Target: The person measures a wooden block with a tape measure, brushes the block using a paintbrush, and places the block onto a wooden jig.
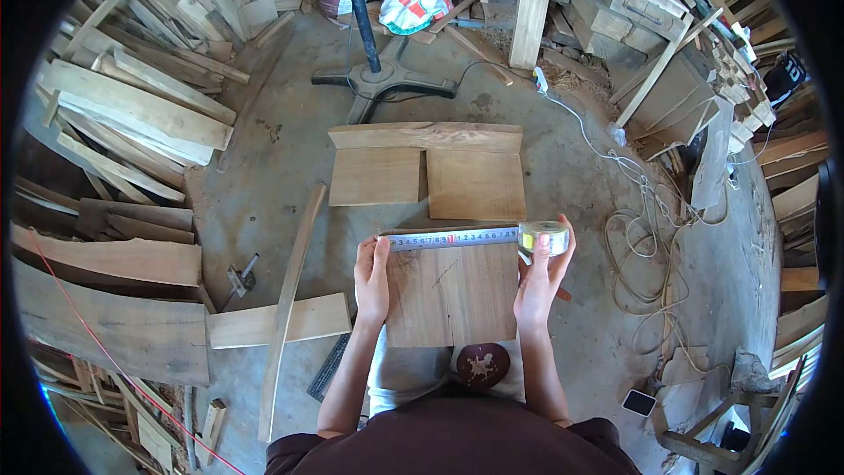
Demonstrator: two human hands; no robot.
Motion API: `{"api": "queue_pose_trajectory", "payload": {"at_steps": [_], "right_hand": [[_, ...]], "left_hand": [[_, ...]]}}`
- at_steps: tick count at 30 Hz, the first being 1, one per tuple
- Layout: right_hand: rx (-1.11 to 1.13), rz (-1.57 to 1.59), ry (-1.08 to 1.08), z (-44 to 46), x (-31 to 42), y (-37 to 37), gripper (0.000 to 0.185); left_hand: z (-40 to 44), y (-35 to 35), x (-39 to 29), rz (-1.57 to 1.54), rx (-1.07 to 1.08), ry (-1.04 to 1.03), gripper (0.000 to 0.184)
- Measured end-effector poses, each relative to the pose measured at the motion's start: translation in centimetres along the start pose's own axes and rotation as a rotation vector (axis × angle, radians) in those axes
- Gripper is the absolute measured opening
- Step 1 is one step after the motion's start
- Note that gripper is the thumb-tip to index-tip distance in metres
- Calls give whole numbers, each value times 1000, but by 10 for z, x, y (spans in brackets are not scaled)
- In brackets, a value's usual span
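A square wooden board (453,299) lies over my lap, dark cracks marking its face. Along its far edge runs the white blade of a tape measure (457,238). My left hand (373,277) pinches the blade's end at the board's far left corner, thumb on top. At the far right corner, my right hand (543,277) grips the tape measure's case (547,230), which has a yellow label. The undersides of both hands are hidden. Just beyond the board, two flat wooden pieces (375,178) (476,185) lie on the floor against a longer plank (426,135).
A black stand base (378,79) with a pole stands ahead. Stacked timber (132,105) lines the left, more wood (607,9) the right. A long strip (294,299) crosses a short plank (325,318) at left. Coiled cable (646,211) and a phone (639,402) lie right.
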State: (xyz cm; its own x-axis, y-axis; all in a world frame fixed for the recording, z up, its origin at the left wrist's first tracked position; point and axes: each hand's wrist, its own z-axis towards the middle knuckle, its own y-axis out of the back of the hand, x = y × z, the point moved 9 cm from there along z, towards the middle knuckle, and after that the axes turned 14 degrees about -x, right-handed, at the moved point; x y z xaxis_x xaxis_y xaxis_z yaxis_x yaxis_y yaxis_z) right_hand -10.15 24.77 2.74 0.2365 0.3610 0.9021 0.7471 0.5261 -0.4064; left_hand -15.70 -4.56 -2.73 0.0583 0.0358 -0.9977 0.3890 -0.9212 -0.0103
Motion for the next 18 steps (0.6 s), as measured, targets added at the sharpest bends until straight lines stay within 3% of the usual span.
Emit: {"api": "queue_pose_trajectory", "payload": {"at_steps": [18], "right_hand": [[-32, -29, 22, 2, 3, 2, 54]], "left_hand": [[1, 0, 0, -13, -14, 33, 44]]}}
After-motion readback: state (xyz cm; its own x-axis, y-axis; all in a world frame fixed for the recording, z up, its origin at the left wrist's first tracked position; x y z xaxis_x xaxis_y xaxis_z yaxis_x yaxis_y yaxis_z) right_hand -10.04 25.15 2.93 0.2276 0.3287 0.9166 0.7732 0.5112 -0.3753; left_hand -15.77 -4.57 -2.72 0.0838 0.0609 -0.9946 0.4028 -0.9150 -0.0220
